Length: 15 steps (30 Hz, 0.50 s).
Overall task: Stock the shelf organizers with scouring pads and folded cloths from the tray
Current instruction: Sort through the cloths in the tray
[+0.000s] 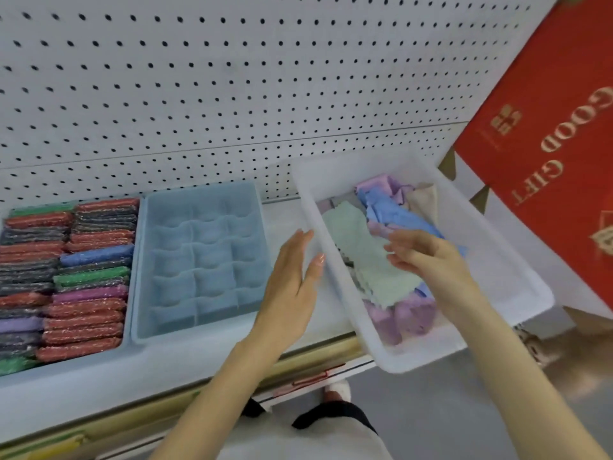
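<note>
**Inspector:** Where is the tray?

**Assistant:** The white tray [497,254] sits at the right end of the shelf [285,220], turned at an angle; its near corner juts past the shelf edge.

**Inspector:** Contents?

**Assistant:** Loose cloths; a green cloth [361,247] on top, a blue cloth [394,214] behind it, purple cloths [408,313] at the near end, a beige cloth [424,197] at the far end.

**Inspector:** Hands?

**Assistant:** The left hand [292,280] is flat, fingers straight, holding nothing, just beside the tray's left wall; the right hand [428,260] is inside the tray over the green cloth, fingers loosely bent, gripping nothing; whether it touches the cloth cannot be told.

**Inspector:** Organizers?

**Assistant:** Two, side by side, left of the tray; the left organizer [83,363] is packed with two rows of scouring pads [66,280] on edge; the blue organizer [202,260] is divided into a grid.

**Inspector:** Surroundings?

**Assistant:** A pegboard [232,78] behind; a red box [547,144] at right.
</note>
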### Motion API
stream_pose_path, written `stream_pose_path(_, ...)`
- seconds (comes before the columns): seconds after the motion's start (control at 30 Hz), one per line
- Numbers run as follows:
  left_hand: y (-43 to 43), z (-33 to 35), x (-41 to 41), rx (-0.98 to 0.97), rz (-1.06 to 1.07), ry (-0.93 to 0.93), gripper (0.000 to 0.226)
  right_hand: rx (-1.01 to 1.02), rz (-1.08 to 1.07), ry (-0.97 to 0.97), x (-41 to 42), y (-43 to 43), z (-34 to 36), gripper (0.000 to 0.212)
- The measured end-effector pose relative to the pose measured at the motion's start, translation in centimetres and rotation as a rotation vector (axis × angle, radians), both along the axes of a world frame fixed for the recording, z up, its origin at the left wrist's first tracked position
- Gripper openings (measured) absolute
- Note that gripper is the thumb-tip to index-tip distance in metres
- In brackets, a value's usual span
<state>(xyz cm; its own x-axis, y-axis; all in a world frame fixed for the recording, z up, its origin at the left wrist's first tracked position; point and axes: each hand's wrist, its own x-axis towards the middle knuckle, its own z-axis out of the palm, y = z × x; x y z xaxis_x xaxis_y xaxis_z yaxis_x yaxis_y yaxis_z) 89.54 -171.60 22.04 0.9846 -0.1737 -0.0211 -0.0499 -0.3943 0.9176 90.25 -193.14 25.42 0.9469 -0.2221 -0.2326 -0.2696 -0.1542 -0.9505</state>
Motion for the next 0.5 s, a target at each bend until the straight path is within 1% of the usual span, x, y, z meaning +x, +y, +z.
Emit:
stream_pose_path(0.07, -2.5, 0.2, 0.1, -0.013, -0.023, -0.004, 0.063, -0.054, -0.026, 0.075, -0.2, -3.9, -1.2, 0.02)
stream_pose_path(0.13, -4.5, 0.0, 0.6, -0.011, 0.008, 0.025, 0.064, -0.113, 0.015, 0.123, 0.0, -6.6, -2.2, 0.018)
stream_pose_path(0.23, -6.8, -0.8, 1.5, -0.008, 0.11, 0.075, 0.05, -0.212, 0.177, 0.171, 1.4, -9.2, -3.6, 0.017)
stream_pose_path(0.33, -8.6, -1.5, 2.0, 0.021, 0.202, 0.1, 0.047, -0.434, 0.353, 0.203, 4.3, -11.0, -5.3, 0.007)
stream_pose_path(0.37, -9.1, -1.8, 2.0, 0.043, 0.224, 0.104, 0.049, -0.48, 0.402, 0.232, 5.2, -11.3, -6.0, 0.013)
stream_pose_path(0.43, -9.8, -2.3, 2.1, 0.11, 0.247, 0.062, 0.054, -0.493, 0.498, 0.313, 6.5, -11.8, -7.3, 0.025)
stream_pose_path(0.5, -10.2, -2.9, 2.2, 0.155, 0.255, -0.004, 0.056, -0.483, 0.579, 0.367, 7.3, -12.1, -8.3, 0.025)
